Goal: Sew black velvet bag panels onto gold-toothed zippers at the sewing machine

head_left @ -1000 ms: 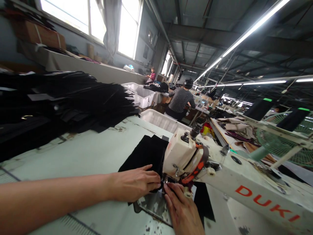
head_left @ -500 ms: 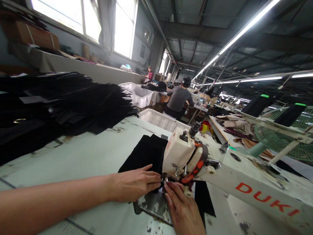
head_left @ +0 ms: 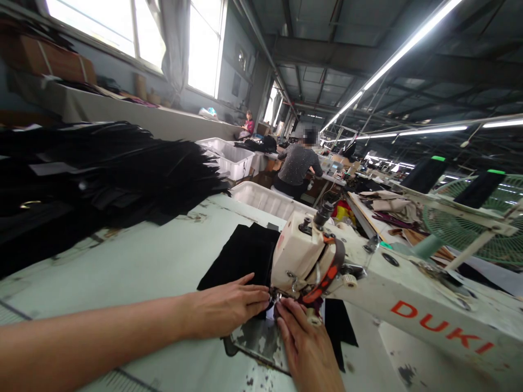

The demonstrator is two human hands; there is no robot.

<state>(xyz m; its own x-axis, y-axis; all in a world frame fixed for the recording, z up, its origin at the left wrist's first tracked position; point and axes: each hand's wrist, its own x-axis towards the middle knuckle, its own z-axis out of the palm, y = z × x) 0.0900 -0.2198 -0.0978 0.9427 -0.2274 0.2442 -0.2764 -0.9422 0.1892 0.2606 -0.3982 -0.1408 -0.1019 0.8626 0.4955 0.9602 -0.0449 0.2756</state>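
Left hand (head_left: 229, 311) lies flattish on black flat cloth (head_left: 244, 255), nine o'clock of silvery metal presser foot (head_left: 278, 297); right hand (head_left: 308, 340) half-curled, five o'clock, hold unclear — crowding risks pinched fingertips.

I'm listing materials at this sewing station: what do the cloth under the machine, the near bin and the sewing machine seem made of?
Cloth: woven fabric probably, matte black; it lies flat with crisp cut edges.
Bin: likely plastic, whitish with a slight sheen; its walls look moulded and ribbed.
Sewing machine: probably painted metal, glossy cream, with scuffs and bare shiny fittings.
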